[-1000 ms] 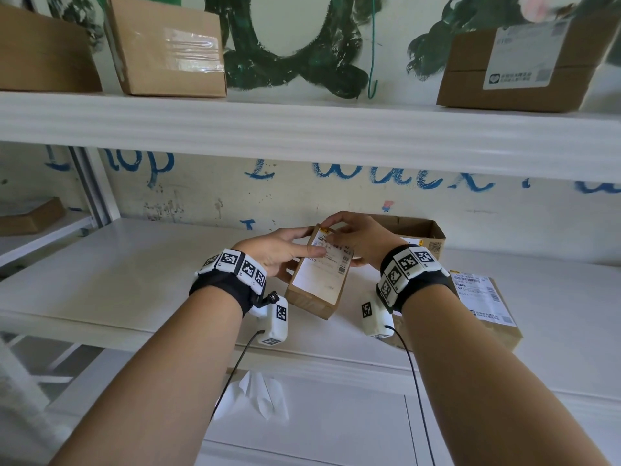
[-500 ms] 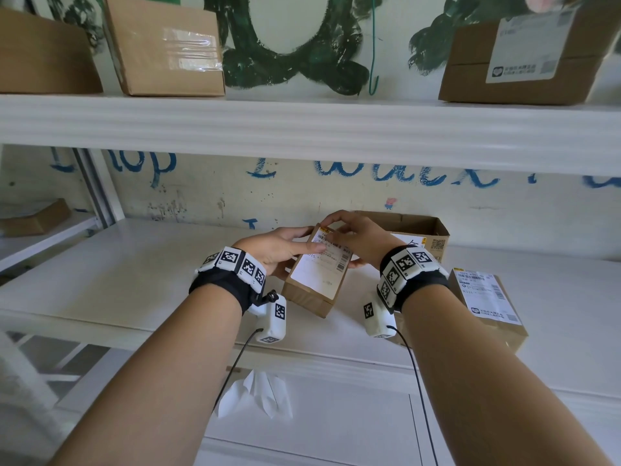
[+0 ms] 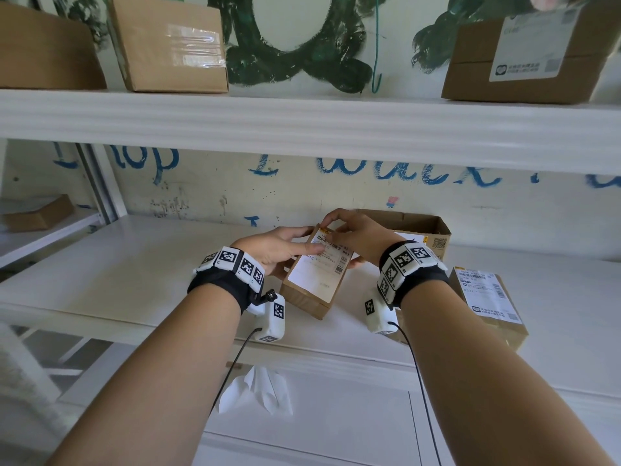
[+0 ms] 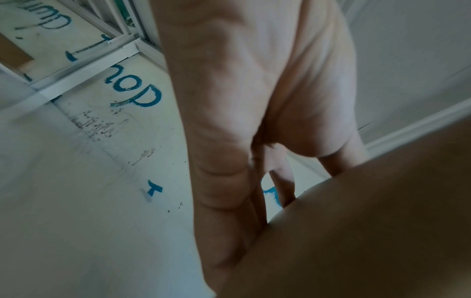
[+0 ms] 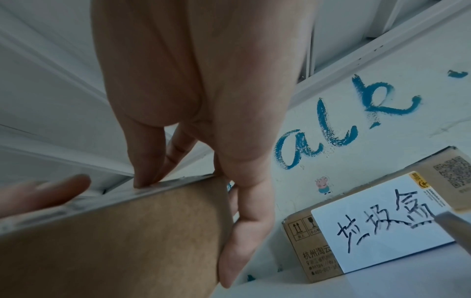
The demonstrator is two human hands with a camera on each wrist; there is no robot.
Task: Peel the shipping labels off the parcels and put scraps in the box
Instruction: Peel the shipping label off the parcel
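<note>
A small cardboard parcel [image 3: 311,302] is held tilted above the white shelf [image 3: 134,264], its white shipping label [image 3: 317,275] facing up. My left hand [image 3: 285,247] holds its left side, thumb lying on the label. My right hand [image 3: 356,233] is at the far end: thumb and forefinger pinch at the label's top edge, the outer fingers curl round the end of the parcel [image 5: 114,242]. I cannot tell whether the label has lifted. In the left wrist view the left hand [image 4: 254,100] is under the parcel [image 4: 369,231]. Behind stands an open cardboard box [image 3: 433,227] with a handwritten white sheet [image 5: 382,221].
Another labelled parcel [image 3: 487,297] lies on the shelf to the right. More cardboard boxes [image 3: 168,45] stand on the upper shelf [image 3: 302,122], one labelled [image 3: 531,52]. White paper scraps [image 3: 258,391] lie on the lower surface. A painted wall closes the back.
</note>
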